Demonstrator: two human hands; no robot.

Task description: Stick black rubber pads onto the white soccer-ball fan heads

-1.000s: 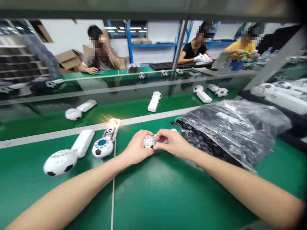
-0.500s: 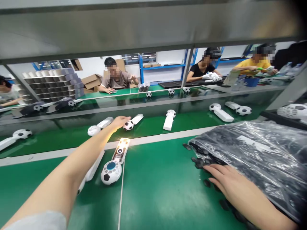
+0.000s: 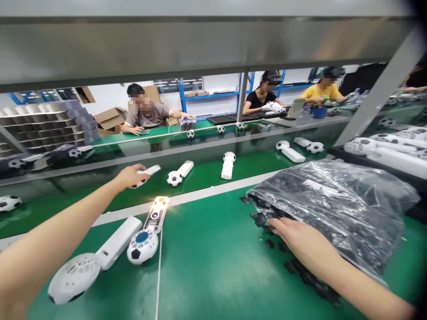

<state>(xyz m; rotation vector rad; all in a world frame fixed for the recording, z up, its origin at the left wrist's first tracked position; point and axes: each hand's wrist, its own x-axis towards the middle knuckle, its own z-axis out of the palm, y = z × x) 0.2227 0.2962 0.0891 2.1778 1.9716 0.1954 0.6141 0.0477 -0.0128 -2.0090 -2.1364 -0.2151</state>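
Observation:
My left hand (image 3: 131, 176) is over the green belt, its fingers closed around the ball-shaped head of a white football-patterned handheld fan (image 3: 151, 170), whose handle points right. My right hand (image 3: 296, 238) lies palm down at the mouth of a clear plastic bag (image 3: 336, 213), fingers stretched out and fingertips touching small black pieces (image 3: 260, 218). Between my arms lies an opened fan (image 3: 142, 246) with a blue disc in its head and bare, lit electronics in its handle. Beside it is a white fan casing (image 3: 116, 242), grille up, partly by my left forearm.
More football fans lie along the belt, one just right of my left hand (image 3: 175, 178) and another in the middle (image 3: 227, 166). A black tray (image 3: 336, 153) of white fans stands at the right. Several co-workers sit across the line. A metal beam (image 3: 200, 49) spans overhead.
My left hand has moved left from one fan to another and closed on it. The view has shifted, uncovering the casing by my left forearm. My right hand stays at the black pieces.

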